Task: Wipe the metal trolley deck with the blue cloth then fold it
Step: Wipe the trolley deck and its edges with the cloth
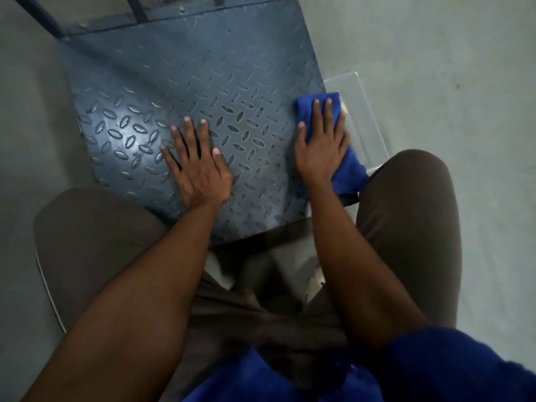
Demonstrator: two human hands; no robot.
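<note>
The metal trolley deck (185, 82) is a dark blue-grey tread plate with raised oval ribs, filling the upper middle of the head view. My left hand (197, 166) lies flat on the deck near its front edge, fingers spread, holding nothing. My right hand (322, 143) presses palm-down on the blue cloth (349, 172) at the deck's right edge. The cloth is bunched; one end shows past my fingertips and the other hangs over the edge below my wrist.
A clear plastic box (362, 111) sits on the grey floor (435, 68) right beside the deck's right edge. The trolley's handle bars (139, 10) rise at the far end. My knees in brown trousers (406, 213) flank the deck's front corner.
</note>
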